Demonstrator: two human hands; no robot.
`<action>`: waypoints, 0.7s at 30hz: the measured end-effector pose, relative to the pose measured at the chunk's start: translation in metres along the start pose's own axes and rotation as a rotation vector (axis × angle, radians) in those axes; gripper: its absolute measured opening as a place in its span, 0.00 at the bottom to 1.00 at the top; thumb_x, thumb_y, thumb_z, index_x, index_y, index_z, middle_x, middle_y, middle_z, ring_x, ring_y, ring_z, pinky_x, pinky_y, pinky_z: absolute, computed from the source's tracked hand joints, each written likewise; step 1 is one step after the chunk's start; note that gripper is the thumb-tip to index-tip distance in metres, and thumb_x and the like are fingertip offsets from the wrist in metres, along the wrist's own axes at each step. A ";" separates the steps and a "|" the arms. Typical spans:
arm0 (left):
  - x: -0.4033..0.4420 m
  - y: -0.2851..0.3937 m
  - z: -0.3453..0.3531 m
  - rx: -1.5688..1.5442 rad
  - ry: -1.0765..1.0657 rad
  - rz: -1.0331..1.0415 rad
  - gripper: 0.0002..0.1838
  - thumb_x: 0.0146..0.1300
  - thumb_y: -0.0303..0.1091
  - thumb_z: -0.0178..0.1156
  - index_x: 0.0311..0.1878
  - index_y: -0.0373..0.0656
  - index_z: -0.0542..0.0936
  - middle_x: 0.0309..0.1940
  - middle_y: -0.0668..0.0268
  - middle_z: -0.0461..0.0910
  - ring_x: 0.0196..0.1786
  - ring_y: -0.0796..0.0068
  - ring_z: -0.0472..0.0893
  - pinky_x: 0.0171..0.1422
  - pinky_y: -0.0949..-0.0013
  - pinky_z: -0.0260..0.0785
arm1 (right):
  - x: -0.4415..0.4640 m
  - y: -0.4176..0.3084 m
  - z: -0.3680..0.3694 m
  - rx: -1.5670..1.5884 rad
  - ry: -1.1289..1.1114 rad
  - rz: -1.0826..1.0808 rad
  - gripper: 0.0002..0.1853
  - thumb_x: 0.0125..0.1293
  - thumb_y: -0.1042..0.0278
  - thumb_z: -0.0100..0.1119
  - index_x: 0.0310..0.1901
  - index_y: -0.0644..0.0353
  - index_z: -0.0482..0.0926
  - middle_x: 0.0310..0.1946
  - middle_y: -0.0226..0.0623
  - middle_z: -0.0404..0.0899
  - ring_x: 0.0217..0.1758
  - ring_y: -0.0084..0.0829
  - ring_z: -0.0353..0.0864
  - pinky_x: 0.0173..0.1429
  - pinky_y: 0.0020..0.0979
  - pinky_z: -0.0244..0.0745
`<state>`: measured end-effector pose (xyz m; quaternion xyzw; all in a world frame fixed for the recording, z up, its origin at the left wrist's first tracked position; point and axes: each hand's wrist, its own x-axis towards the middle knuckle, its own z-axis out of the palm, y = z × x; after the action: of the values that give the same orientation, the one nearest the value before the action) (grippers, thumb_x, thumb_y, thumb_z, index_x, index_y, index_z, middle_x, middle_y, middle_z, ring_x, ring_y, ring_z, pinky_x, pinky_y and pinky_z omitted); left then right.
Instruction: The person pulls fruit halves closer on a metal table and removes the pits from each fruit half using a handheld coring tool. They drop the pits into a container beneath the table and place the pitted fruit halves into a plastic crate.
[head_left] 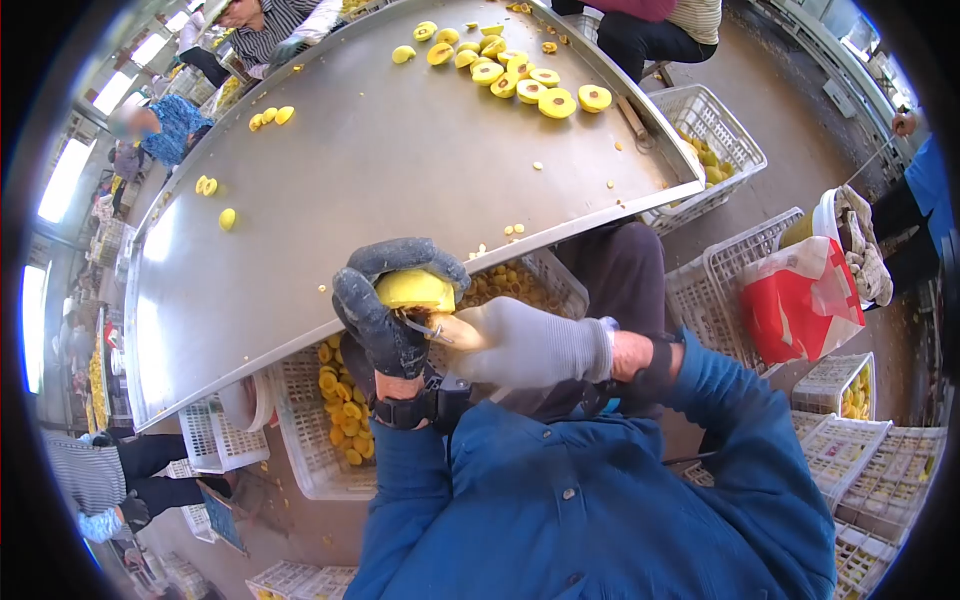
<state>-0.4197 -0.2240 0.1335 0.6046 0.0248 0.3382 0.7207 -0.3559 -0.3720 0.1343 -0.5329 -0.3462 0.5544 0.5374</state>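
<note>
My left hand (375, 315), in a dark coated glove, is closed around a yellow peach half (415, 289), holding it just off the table's near edge. The dark, reddish pit cavity of the peach faces my right side. In a light grey glove, my right hand (540, 345) grips a wooden-handled pitting tool (458, 333). Its thin curved metal end meets the peach at the cavity. Halved yellow peaches (500, 75) lie cut side up in a cluster at the table's far right, several still showing brown centres.
A metal table (330, 170) spans the front, with a second wooden-handled tool (632, 117) at its right rim. Below my hands, a white crate (300, 440) holds peach halves. Another crate (735, 130) and a red bag (800, 300) stand right. Co-workers (285, 30) sit around the table.
</note>
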 end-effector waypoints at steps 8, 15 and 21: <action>-0.002 -0.022 0.012 -0.407 -0.019 -0.126 0.34 0.75 0.65 0.37 0.44 0.41 0.78 0.25 0.56 0.78 0.23 0.58 0.78 0.23 0.59 0.73 | 0.012 0.038 -0.016 -0.010 -0.110 -0.220 0.09 0.61 0.66 0.63 0.38 0.63 0.83 0.28 0.27 0.80 0.33 0.18 0.76 0.39 0.25 0.72; -0.020 -0.090 -0.053 -0.481 0.479 -0.229 0.34 0.74 0.64 0.40 0.57 0.41 0.76 0.42 0.58 0.82 0.42 0.60 0.83 0.48 0.59 0.81 | 0.027 0.048 -0.013 0.033 0.023 0.062 0.14 0.64 0.67 0.62 0.46 0.67 0.81 0.34 0.29 0.82 0.37 0.18 0.78 0.44 0.24 0.75; -0.041 -0.061 -0.075 -0.152 0.460 -0.176 0.38 0.75 0.66 0.33 0.60 0.37 0.73 0.46 0.56 0.82 0.48 0.61 0.83 0.61 0.61 0.75 | 0.041 0.075 -0.012 -0.316 0.374 -0.115 0.15 0.65 0.66 0.64 0.49 0.68 0.78 0.32 0.36 0.82 0.35 0.20 0.77 0.43 0.27 0.75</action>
<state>-0.4569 -0.1838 0.0439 0.4510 0.2153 0.4037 0.7663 -0.3557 -0.3486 0.0512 -0.6829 -0.3530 0.3537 0.5329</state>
